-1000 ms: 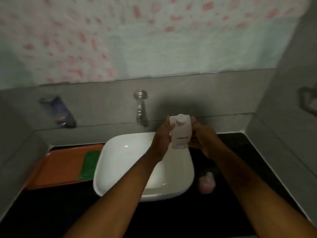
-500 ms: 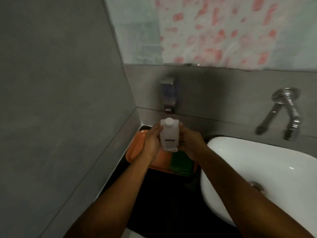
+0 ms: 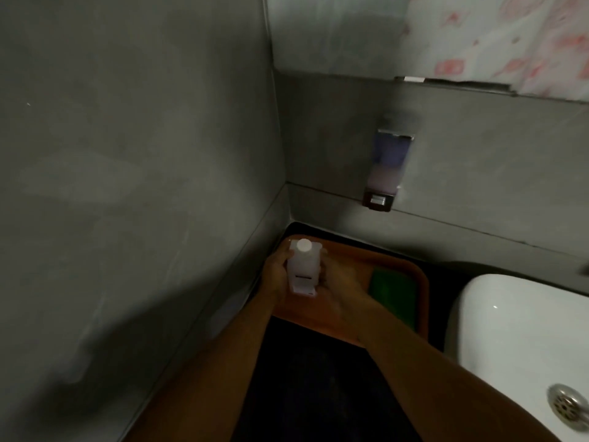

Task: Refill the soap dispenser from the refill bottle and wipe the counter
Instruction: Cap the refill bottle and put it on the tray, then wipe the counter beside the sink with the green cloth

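A white refill bottle (image 3: 302,266) with a round white cap stands upright between both my hands, low over the left end of the orange tray (image 3: 392,260). My left hand (image 3: 275,275) grips its left side and my right hand (image 3: 339,287) wraps its right side. A green cloth (image 3: 393,293) lies folded on the tray's right part. The wall-mounted soap dispenser (image 3: 387,169), clear with pale pink liquid in its lower half, hangs above and to the right of the bottle.
The black counter (image 3: 318,371) runs toward me under my forearms. A white basin (image 3: 516,333) with a metal drain (image 3: 570,406) fills the right. A grey wall (image 3: 127,186) stands close on the left, meeting the back wall in a corner.
Both hands carried the bottle from over the basin leftward to the tray, then lowered it. The view swung left, so the tap has left the frame.
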`<state>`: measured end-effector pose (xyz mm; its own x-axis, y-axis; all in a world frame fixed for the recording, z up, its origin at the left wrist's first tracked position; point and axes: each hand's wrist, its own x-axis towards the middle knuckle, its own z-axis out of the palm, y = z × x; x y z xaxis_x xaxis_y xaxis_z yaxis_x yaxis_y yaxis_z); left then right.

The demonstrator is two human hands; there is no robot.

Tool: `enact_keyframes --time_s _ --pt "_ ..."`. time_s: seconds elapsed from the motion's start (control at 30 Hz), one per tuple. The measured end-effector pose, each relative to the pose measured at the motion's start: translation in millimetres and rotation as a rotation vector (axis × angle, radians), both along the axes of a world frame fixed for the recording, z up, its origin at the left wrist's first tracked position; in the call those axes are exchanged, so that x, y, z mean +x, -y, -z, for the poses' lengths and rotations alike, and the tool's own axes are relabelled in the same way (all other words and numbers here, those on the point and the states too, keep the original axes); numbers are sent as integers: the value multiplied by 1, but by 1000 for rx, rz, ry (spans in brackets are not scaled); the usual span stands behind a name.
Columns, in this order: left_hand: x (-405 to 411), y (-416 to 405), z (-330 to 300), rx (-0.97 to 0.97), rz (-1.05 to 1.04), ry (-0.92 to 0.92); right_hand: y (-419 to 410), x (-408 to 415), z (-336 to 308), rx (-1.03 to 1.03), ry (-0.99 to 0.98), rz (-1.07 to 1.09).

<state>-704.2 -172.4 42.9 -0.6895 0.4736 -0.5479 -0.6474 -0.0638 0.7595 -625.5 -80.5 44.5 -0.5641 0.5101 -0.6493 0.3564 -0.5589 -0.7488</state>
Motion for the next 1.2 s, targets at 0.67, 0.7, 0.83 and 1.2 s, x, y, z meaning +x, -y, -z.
enact_keyframes --time_s 0.67,0.7,0.83,1.2 --pt "90 66 45 -408 7 -513 -33 111 38 885 436 -102" --pt "108 66 50 -462 163 -615 -40 118 48 927 530 -201" --pt "136 43 61 -453 668 -1001 -55 118 69 978 761 -491" --pt "116 15 92 -750 1057 -1368 -41 115 89 1131 824 -462"
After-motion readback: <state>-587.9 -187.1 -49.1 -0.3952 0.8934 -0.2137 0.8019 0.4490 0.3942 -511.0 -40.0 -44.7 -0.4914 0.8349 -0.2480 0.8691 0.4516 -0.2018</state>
